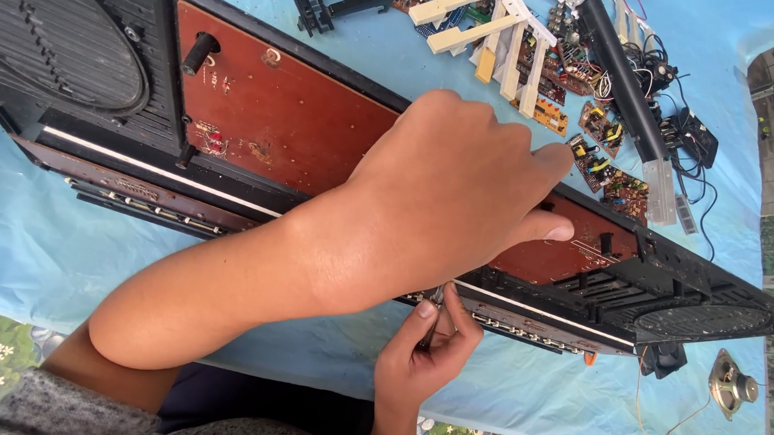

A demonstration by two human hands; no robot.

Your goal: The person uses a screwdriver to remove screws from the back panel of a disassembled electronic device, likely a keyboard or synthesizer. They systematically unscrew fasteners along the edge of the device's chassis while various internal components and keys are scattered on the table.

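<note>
A long black keyboard chassis lies diagonally on a blue cloth, with a brown circuit board set in it. My left hand rests palm down on the board, thumb stretched to the right along its lower edge. Just below, my right hand pinches a thin metal tool whose tip meets the chassis front edge, under my left hand. A black oval speaker grille fills the chassis's left end.
Loose white keys, small circuit boards, a black bar and tangled wires lie at the back right. A small round speaker sits on the blue cloth at the right front.
</note>
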